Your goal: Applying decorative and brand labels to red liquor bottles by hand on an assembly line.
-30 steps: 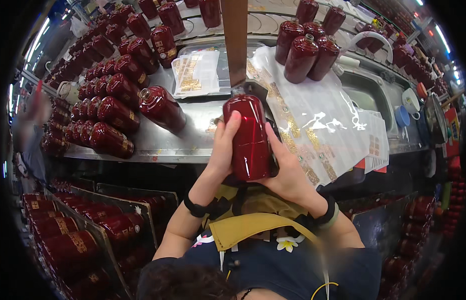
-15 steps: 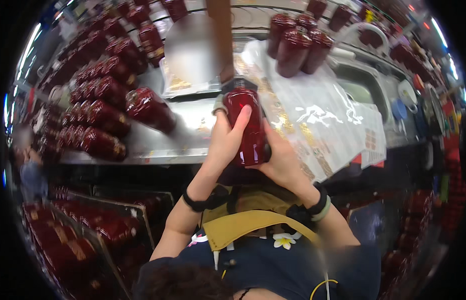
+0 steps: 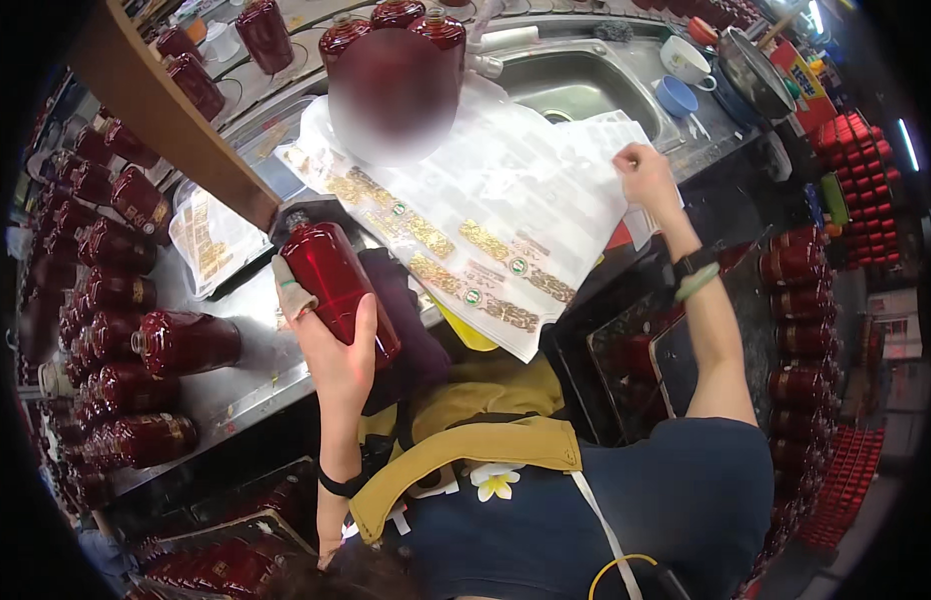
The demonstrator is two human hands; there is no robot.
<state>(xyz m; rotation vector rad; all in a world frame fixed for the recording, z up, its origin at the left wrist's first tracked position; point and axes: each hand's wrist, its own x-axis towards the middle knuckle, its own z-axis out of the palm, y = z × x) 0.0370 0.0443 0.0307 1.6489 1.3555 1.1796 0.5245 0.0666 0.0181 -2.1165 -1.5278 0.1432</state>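
Note:
My left hand (image 3: 334,350) is wrapped round a dark red glass bottle (image 3: 331,262). The bottle lies tilted, its neck end against a dark holder at the foot of a brown post. One of my left fingers wears a pale finger cover. My right hand (image 3: 650,184) is pinched closed at the right edge of the white label sheets (image 3: 561,165); whether it grips a sheet or a label is too small to make out. Gold and brown printed labels (image 3: 426,225) run along the near left side of those sheets.
Several red bottles (image 3: 191,342) crowd the metal counter at left. The brown post (image 3: 186,110) slants across it beside a smaller label stack (image 3: 206,240). Behind the sheets are a sink (image 3: 576,85), a blue bowl (image 3: 676,97) and a mug (image 3: 686,60). Stacked bottles (image 3: 801,345) stand at right.
My right hand has left the bottle and reached right to the label sheets' edge. My left hand keeps the bottle, now tilted. The view has turned toward the right.

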